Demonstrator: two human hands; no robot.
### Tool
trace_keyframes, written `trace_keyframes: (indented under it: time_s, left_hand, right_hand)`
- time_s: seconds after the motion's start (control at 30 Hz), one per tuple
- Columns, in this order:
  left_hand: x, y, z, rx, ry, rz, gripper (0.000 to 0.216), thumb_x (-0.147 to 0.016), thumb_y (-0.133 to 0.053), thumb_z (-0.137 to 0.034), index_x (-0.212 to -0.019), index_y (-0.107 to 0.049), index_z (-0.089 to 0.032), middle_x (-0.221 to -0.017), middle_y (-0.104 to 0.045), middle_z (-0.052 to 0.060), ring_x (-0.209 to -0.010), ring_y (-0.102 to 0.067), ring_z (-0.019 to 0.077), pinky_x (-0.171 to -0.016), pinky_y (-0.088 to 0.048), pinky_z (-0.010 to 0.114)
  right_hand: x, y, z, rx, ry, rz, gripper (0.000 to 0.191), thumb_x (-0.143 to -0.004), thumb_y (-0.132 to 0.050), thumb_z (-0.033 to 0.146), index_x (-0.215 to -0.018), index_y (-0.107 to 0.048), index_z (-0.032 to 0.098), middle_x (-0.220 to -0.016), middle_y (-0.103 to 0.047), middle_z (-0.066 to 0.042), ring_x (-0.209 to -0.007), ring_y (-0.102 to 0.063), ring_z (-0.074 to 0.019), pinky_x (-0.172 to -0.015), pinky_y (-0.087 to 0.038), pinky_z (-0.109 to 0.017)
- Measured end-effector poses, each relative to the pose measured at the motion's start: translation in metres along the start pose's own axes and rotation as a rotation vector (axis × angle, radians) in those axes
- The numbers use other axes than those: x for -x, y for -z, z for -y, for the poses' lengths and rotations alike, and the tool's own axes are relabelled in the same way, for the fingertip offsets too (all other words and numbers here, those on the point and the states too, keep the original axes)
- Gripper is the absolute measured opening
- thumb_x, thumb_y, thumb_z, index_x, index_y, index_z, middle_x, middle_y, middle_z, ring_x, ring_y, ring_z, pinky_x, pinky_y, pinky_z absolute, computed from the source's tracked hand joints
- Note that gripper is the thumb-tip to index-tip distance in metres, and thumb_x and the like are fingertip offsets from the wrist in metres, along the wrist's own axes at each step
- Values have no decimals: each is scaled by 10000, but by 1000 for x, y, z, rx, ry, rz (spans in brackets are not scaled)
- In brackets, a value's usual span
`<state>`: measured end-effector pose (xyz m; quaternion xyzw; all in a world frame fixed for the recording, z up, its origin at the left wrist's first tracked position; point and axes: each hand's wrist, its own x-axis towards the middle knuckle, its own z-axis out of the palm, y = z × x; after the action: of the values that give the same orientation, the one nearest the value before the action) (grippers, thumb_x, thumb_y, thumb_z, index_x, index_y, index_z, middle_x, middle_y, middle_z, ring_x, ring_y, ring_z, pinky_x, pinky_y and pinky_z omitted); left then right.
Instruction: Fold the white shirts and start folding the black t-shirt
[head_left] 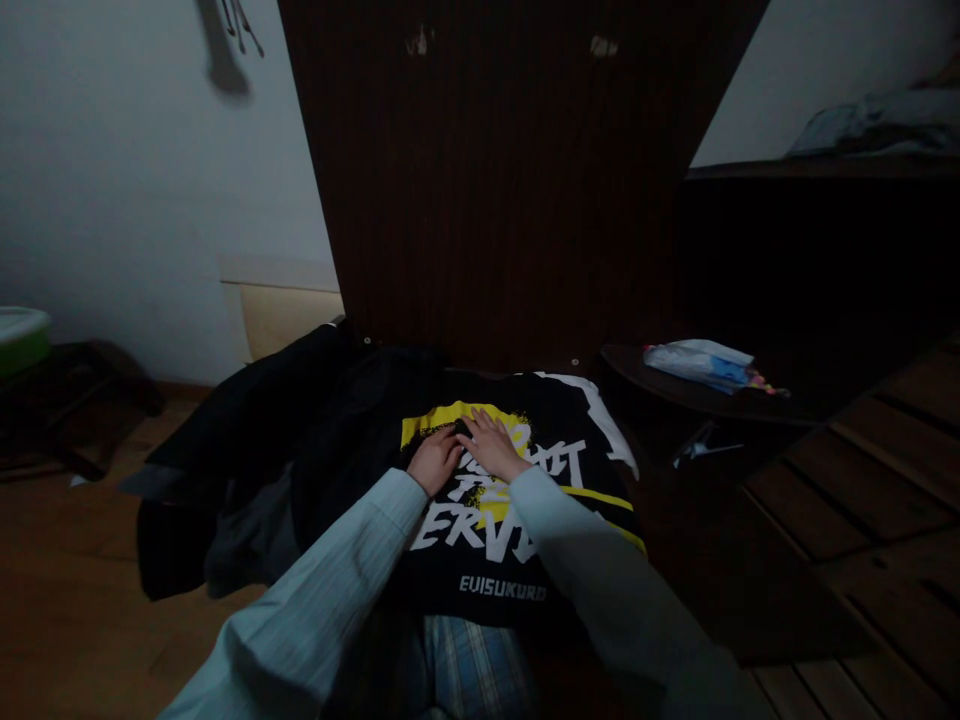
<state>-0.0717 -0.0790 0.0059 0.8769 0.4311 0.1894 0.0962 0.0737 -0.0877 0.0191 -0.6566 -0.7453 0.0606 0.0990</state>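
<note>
A black T-shirt (442,590) with a yellow and white printed design and large lettering lies spread out in front of me. My left hand (437,460) rests on the print, its fingers pointing up and to the right. Beside it, my right hand (493,445) lies flat on the shirt with its fingers spread. The two hands touch or nearly touch near the yellow patch. White cloth (600,415) shows at the shirt's far right edge. Dark clothes (262,440) are heaped against the shirt's left side.
A dark wooden panel (495,200) rises behind the shirt. To the right, a plastic packet (701,362) sits on a low dark shelf (637,375). Wooden slats (862,480) lie further right. A green container (22,340) stands at the far left.
</note>
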Motion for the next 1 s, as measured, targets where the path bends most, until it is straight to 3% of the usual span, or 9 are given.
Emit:
trace_keyframes:
  time_s: [0.1, 0.2, 0.3, 0.4, 0.57, 0.73, 0.83, 0.9, 1.0]
  left_hand:
    - [-1, 26, 5, -13, 145, -139, 251, -832, -371, -187, -934, -599, -156, -1032, -606, 95, -987, -538, 184, -890, -421, 296]
    - [-9, 59, 20, -151, 344, -245, 278, -806, -427, -240, -1039, -551, -153, -1094, -563, 109, -1041, -499, 226, -890, -412, 320]
    - [-22, 85, 41, -228, 581, -147, 458, -775, -487, -380, -1128, -491, -87, -1154, -528, 177, -1082, -483, 283, -863, -417, 354]
    - [-35, 95, 59, -194, 671, -3, 524, -740, -521, -459, -1098, -507, -77, -1123, -561, 192, -1060, -521, 285, -817, -433, 321]
    - [-47, 97, 80, -22, 679, 3, 313, -769, -499, -362, -966, -601, -141, -1014, -645, 120, -936, -607, 220, -696, -451, 244]
    - [-56, 110, 84, 19, 696, -84, 359, -817, -431, -367, -1006, -607, -117, -1005, -651, 119, -909, -613, 204, -682, -452, 239]
    - [-61, 109, 60, -79, 613, -181, 368, -831, -422, -343, -1117, -559, -155, -1083, -621, 118, -970, -584, 226, -733, -441, 275]
    - [-63, 98, 35, -191, 445, -191, 354, -853, -383, -302, -1147, -537, -179, -1038, -636, 117, -935, -595, 230, -734, -437, 296]
    - [-62, 69, -2, -318, 190, -3, 322, -856, -351, -244, -1072, -573, -156, -895, -660, 131, -835, -623, 237, -687, -447, 309]
  right_hand:
    - [0, -15, 0, 9, 14, -17, 570, -885, -224, 481, -1355, -308, 169, -1447, -212, -99, -1336, -147, -235, -1060, -125, -435]
    - [0, -18, -4, 9, 27, -6, 585, -882, -208, 497, -1361, -298, 174, -1446, -219, -98, -1334, -153, -230, -1062, -121, -423]
    - [-4, -14, -4, 0, 45, 14, 593, -875, -218, 513, -1366, -289, 187, -1446, -218, -96, -1334, -154, -229, -1062, -119, -421]
    - [-10, -12, -1, -9, 51, 19, 627, -862, -222, 546, -1367, -286, 178, -1445, -214, -111, -1333, -152, -243, -1059, -115, -433]
    - [-13, -13, 2, -20, 63, 4, 659, -857, -195, 569, -1373, -269, 166, -1446, -208, -117, -1334, -142, -253, -1057, -106, -443]
    - [-11, -13, 1, -33, 62, 7, 647, -859, -205, 563, -1366, -288, 169, -1443, -219, -118, -1333, -145, -254, -1057, -110, -440]
    - [-12, -13, 1, -44, 61, 1, 629, -856, -251, 550, -1357, -308, 173, -1437, -238, -120, -1328, -164, -257, -1055, -118, -444]
    - [-16, -13, 0, -83, 55, -5, 598, -839, -335, 532, -1322, -369, 182, -1423, -277, -116, -1319, -191, -259, -1053, -133, -439]
    - [-29, -9, -7, -383, -74, -49, 400, -817, -435, 422, -1119, -557, 191, -1275, -487, -102, -1226, -368, -237, -1018, -249, -378]
